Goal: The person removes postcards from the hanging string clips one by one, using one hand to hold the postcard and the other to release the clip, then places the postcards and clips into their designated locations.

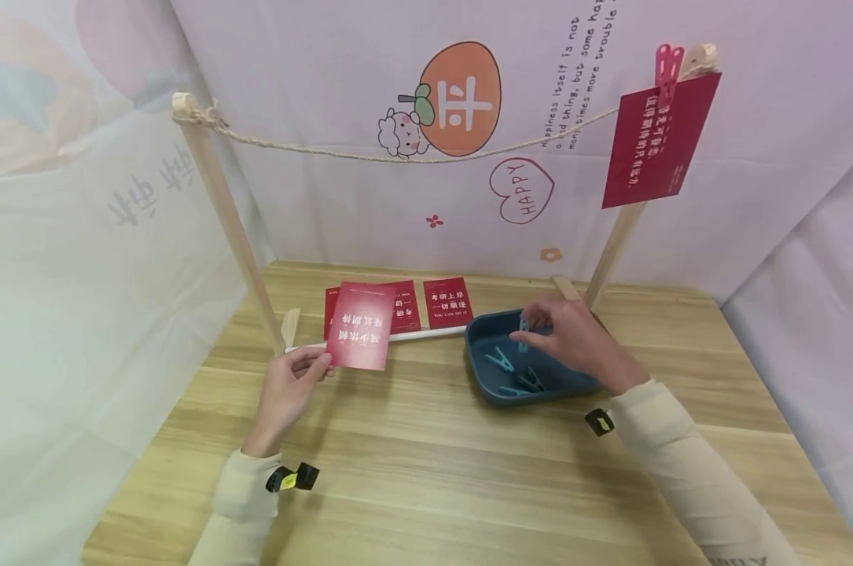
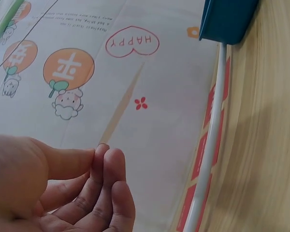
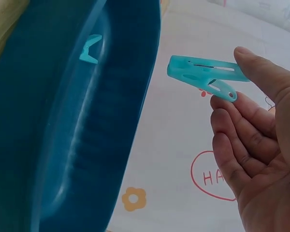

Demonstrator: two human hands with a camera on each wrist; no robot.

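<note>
My left hand pinches a red card with white lettering by its lower left corner, above the table. Seen edge-on in the left wrist view, the card is a thin strip between thumb and fingers. Above the blue tray, my right hand pinches a teal clothespin by its handle ends between thumb and fingers. Several teal clothespins lie in the tray. At the upper right, a pink clothespin clips another red card to the rope.
The rope sags between a left wooden post and a right wooden post. More red cards stand at the back of the table, behind a white rod. Printed cloth hangs behind and at both sides.
</note>
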